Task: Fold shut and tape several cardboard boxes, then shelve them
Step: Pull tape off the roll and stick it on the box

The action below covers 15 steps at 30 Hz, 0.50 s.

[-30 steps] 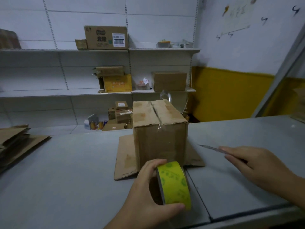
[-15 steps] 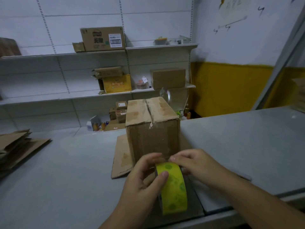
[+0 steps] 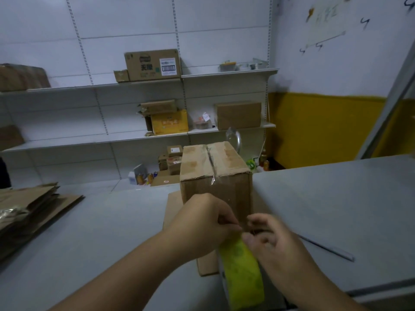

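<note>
A brown cardboard box stands on the grey table with its top flaps folded shut. Clear tape runs along the seam, and a loose tail curls up at the far edge. The box rests on a flat sheet of cardboard. Just in front of it, my left hand grips the top of an upright yellow-green tape roll. My right hand meets it from the right, its curled fingers pinching at the roll's top edge; this part is blurred.
A thin blade or pen lies on the table to the right. Flattened cardboard is stacked at the left edge. White wall shelves behind hold several boxes, and more boxes sit on the floor below.
My right hand left the thin tool on the table and came to the tape roll. Both hands lifted the roll closer to the box's front face.
</note>
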Available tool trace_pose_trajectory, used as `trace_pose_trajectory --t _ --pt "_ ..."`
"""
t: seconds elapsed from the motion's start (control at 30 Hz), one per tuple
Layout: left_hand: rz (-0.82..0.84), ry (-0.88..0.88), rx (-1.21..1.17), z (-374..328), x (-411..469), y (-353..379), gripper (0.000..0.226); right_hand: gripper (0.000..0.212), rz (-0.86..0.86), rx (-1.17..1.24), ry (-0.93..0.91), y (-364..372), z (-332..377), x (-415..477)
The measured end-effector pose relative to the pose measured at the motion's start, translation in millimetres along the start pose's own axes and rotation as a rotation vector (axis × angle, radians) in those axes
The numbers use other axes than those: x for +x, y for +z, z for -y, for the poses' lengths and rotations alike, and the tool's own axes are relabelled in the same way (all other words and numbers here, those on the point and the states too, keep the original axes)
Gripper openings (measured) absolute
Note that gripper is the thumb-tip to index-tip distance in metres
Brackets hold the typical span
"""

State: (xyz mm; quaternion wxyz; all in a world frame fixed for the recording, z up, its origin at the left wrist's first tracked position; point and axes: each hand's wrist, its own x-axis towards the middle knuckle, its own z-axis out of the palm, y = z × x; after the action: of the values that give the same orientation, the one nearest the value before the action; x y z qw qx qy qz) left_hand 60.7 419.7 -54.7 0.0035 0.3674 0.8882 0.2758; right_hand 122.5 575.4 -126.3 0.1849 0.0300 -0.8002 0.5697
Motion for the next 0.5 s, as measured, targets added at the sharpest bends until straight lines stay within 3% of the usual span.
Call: trace_pose_trajectory --t 0.07,0.13,0.2,0.3,0.37,0.43,0.5 --pt "-0.103 0.010 -0.038 -2 -4 2 0.006 0.065 0.010 0.205 0.101 0 -8 -9" --pt "-0.210 -0.002 -0.150 -6 -7 -4 0.007 0.073 0.134 0.258 0.063 -5 -13 -14" --pt "-0.316 -0.008 -0.259 -11 -10 -14 0.012 0.063 0.203 0.144 -0.100 -14 -7 -16" --pt "-0.452 0.044 -0.472 -23 -14 -25 0.002 0.050 0.236 -0.046 -0.236 -37 21 -10" --pt "-0.602 0.083 -0.659 -26 -19 -32 0.017 0.045 0.183 -0.235 -0.333 -58 46 2" --pt "-0.741 0.057 -0.832 -23 -18 -39 0.022 0.047 0.129 -0.424 -0.341 -78 72 22" --pt "-0.797 -0.012 -0.906 -16 -14 -38 0.023 0.055 0.197 -0.647 -0.221 -94 88 48"
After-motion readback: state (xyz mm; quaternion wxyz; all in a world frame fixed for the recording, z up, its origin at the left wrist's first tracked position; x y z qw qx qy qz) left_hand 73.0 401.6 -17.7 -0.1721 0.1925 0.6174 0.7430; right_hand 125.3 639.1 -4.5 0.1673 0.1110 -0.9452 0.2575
